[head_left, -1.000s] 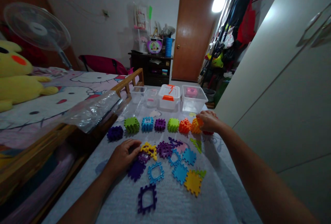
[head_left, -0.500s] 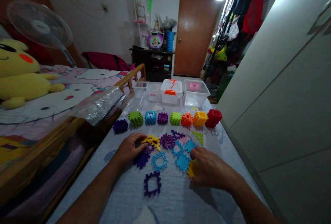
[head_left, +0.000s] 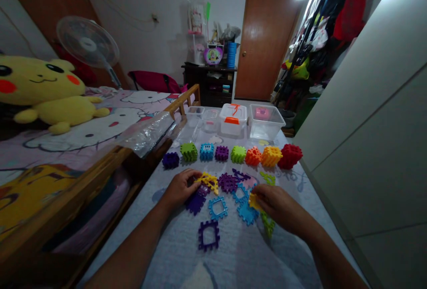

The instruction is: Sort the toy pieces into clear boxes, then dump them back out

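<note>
My left hand is closed on a yellow triangular building tile, beside a dark purple square tile on the cloth. In my right hand is a yellow square building tile, pinched at its edge and partly covered by the fingers. Under that hand lies a green triangular tile, near a blue solid tile and a blue open frame. Between the hands sit a purple lattice tile and another blue frame. A purple frame lies closest to me.
A row of coloured cubes, from dark purple to red, crosses the table. Behind it stand clear plastic boxes, one with an orange-latched lid. The bed's wooden rail runs along the left; a pale cabinet is at the right.
My view has swung left, so everything sits further right. My right hand has picked up the yellow square tile, and the green triangular tile beneath now shows. My left hand keeps its hold.
</note>
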`<state>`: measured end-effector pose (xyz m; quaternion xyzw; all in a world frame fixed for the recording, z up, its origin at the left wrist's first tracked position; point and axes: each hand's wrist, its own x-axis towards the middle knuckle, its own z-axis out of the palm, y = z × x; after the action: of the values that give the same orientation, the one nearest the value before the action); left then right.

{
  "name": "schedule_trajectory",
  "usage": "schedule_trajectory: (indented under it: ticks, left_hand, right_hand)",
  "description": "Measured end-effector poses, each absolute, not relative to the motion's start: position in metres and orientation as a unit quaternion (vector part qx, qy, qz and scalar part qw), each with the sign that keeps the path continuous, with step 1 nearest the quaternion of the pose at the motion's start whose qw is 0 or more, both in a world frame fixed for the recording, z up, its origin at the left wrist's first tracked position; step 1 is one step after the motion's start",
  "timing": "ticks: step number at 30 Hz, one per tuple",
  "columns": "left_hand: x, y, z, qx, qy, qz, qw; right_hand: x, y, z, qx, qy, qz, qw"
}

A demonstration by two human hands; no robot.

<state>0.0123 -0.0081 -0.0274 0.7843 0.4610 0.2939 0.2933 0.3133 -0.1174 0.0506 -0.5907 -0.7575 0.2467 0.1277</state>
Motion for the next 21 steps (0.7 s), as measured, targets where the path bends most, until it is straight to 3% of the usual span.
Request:
schedule_trajectory:
  ticks: [4,7,11,16,21]
  left_hand:
    - [0.012,-0.008,-0.027,0.782,0.457,0.298,0.301]
    - [0.012,-0.009,-0.026,0.782,0.457,0.294,0.306]
    - [0.014,-0.009,-0.022,0.784,0.455,0.289,0.307]
    - [0.014,-0.008,-0.024,0.789,0.461,0.285,0.289]
    - [0.015,-0.006,-0.032,0.81,0.451,0.284,0.244]
  right_hand:
    - [0.314,-0.105,0.029,-0.602,-0.731,0.267,0.18]
    - [0.317,-0.103,0.007,-0.615,-0.739,0.19,0.199]
    - [0.321,-0.106,-0.004,-0.616,-0.755,0.129,0.183]
    - [0.319,-0.108,0.001,-0.608,-0.767,0.154,0.136]
    - [0.316,-0.11,0.003,-0.596,-0.775,0.149,0.149]
